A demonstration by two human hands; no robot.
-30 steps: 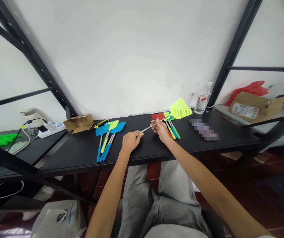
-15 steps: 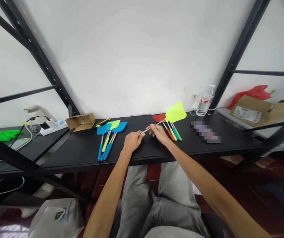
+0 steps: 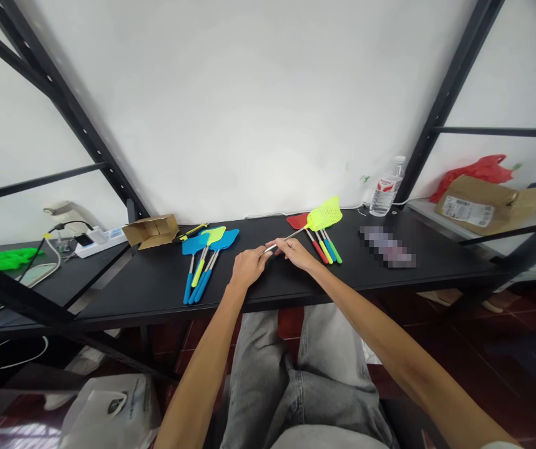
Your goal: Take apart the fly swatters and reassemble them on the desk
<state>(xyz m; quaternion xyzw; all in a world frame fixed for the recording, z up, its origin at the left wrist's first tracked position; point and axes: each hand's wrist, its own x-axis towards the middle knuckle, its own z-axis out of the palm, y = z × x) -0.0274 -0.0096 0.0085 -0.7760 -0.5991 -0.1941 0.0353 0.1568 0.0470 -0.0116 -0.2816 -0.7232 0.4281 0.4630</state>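
Note:
Both my hands hold one yellow-green fly swatter (image 3: 324,215) by its thin metal rod, its perforated head pointing away to the right. My left hand (image 3: 248,265) is closed round the handle end, which it mostly hides. Closer to the head, my right hand (image 3: 292,251) pinches the rod, its fingers near those of my left. Under and beside the raised head lie several swatters with red, yellow, blue and green handles (image 3: 332,248) and a red head (image 3: 297,221). Left of my hands rests a group of blue swatters (image 3: 225,238) with a yellow-green one (image 3: 214,235) on top.
An open cardboard box (image 3: 151,231) and a yellow-black tool (image 3: 193,232) are at the back left of the black table (image 3: 136,287). A water bottle (image 3: 386,188) stands at the back right, near a blurred patch (image 3: 387,247). Black rack posts (image 3: 452,93) flank the table.
My right hand has slid left along the rod towards my left hand. The swatter's head has come slightly left and lower.

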